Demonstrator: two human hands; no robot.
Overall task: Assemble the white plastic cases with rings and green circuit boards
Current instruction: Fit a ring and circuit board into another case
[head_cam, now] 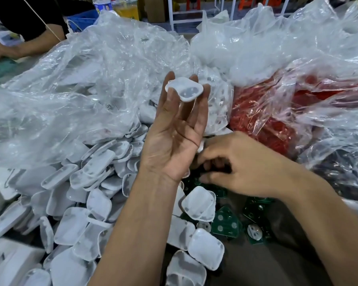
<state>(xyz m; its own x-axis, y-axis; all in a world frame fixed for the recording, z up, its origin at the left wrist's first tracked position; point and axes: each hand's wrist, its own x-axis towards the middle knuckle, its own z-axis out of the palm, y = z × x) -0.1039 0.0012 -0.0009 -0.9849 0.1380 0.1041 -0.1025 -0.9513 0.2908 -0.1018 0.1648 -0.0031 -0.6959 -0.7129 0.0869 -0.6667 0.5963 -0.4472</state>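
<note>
Left hand [174,129] pinches a white case [184,90] by its fingertips; right hand [234,162] curls over green boards [225,221], grip unclear. That light pinch could drop it.

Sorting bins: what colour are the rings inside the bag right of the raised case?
Red rings, seen in the head view.

Loose cases [74,203] lie heaped at the left, circuit boards [227,223] just to their right, and plastic bags [91,89] are piled behind both.
</note>
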